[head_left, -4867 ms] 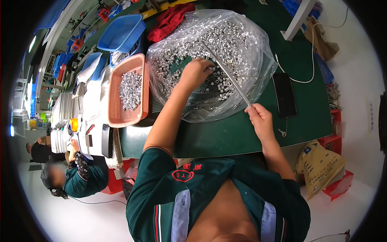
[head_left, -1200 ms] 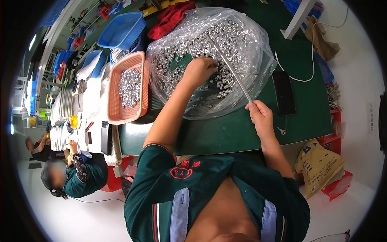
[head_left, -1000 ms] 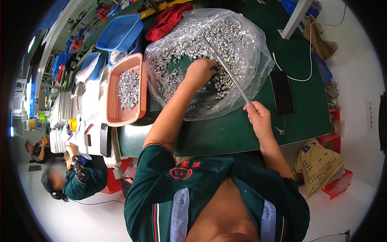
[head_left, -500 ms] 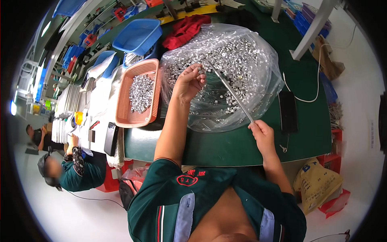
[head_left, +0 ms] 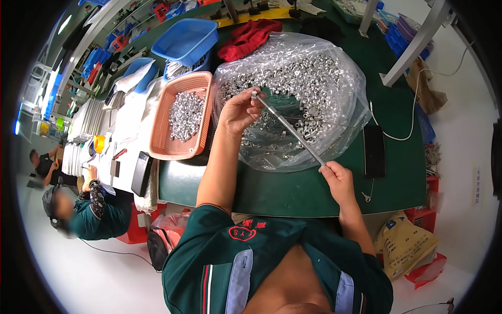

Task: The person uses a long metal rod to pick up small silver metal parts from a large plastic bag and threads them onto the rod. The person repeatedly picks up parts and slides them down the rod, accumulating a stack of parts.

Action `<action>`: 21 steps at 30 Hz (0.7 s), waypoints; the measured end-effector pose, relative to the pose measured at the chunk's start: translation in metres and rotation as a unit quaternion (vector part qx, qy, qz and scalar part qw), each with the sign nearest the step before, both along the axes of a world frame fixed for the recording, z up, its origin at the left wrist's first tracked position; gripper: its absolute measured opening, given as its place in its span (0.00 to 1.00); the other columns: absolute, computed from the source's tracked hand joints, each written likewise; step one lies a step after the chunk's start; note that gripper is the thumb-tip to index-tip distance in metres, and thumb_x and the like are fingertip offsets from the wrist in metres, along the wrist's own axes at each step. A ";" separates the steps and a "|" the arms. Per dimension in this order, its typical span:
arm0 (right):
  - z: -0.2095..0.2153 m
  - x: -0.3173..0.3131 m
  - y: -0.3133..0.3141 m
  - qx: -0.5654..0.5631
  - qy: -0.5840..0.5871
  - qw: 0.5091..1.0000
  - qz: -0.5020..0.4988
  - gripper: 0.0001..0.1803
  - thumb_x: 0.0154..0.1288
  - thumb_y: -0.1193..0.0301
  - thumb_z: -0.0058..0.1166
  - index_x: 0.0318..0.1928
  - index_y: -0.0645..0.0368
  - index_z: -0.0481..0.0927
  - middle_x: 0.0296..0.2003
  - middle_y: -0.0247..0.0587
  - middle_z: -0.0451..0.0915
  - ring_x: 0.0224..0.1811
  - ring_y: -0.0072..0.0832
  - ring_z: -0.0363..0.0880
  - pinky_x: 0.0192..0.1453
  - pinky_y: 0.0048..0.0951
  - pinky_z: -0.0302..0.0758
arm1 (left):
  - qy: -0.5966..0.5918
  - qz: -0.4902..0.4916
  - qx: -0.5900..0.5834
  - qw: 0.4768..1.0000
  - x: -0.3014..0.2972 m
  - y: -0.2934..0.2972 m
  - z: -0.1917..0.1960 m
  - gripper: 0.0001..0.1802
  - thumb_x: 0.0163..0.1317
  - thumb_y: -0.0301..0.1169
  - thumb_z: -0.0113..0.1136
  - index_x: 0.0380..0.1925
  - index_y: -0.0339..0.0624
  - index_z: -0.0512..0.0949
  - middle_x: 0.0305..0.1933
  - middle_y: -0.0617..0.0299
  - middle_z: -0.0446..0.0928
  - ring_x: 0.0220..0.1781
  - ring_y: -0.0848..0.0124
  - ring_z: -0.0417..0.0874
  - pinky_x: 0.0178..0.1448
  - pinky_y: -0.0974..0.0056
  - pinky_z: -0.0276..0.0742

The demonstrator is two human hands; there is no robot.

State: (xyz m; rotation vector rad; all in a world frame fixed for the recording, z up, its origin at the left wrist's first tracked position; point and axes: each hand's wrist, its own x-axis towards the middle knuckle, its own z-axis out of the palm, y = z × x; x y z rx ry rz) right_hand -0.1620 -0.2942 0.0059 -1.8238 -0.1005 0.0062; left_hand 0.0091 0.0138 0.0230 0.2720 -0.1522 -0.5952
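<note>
Left hand (head_left: 238, 111) has lifted off the clear bag of small silver metal sleeves (head_left: 308, 78), now pinching one onto thin steel rod (head_left: 287, 128); right hand (head_left: 337, 178) grips rod's lower end; threading underway.

Left hand (head_left: 238, 111) pinches a small metal nut (head_left: 255, 94) at the tip of a thin rod (head_left: 289, 129); right hand (head_left: 337, 178) holds the rod's lower end, above a clear bag of nuts (head_left: 308, 83) on the green desk (head_left: 293, 191).

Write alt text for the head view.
The left hand holds a small metal part at the tip of a thin rod gripped by the right hand, above a clear bag of metal parts on a green table. An orange basket of parts sits left.
</note>
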 end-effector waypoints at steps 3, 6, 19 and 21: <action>0.000 0.000 0.000 0.001 0.009 1.000 -0.002 0.07 0.66 0.73 0.55 0.34 0.66 0.79 0.19 0.29 0.72 0.24 0.12 0.66 0.28 0.19 0.64 | 0.011 -0.002 -0.002 1.000 -0.001 0.002 0.000 0.14 0.63 0.24 0.55 0.46 0.27 0.73 0.44 0.50 0.70 0.36 0.72 0.72 0.30 0.74 0.69; 0.001 0.000 0.002 0.005 0.010 1.000 -0.004 0.08 0.67 0.71 0.54 0.33 0.65 0.79 0.20 0.25 0.69 0.24 0.11 0.63 0.28 0.17 0.61 | 0.012 0.003 0.038 0.999 -0.001 0.003 -0.002 0.13 0.63 0.24 0.54 0.45 0.28 0.74 0.44 0.49 0.71 0.35 0.72 0.72 0.29 0.74 0.68; 0.001 0.000 0.001 0.007 0.021 0.999 -0.030 0.09 0.67 0.71 0.54 0.33 0.66 0.79 0.18 0.28 0.69 0.23 0.12 0.63 0.26 0.19 0.62 | -0.069 0.108 0.293 0.948 -0.029 -0.039 0.028 0.21 0.71 0.47 0.48 0.37 0.39 0.75 0.30 0.60 0.75 0.25 0.74 0.68 0.24 0.71 0.62; 0.002 0.002 0.000 0.014 0.045 0.998 -0.033 0.09 0.67 0.71 0.54 0.33 0.66 0.79 0.18 0.28 0.68 0.23 0.12 0.63 0.26 0.19 0.61 | -0.061 0.092 0.305 0.946 -0.037 -0.049 0.035 0.26 0.72 0.51 0.43 0.42 0.37 0.75 0.31 0.59 0.75 0.27 0.73 0.68 0.28 0.69 0.64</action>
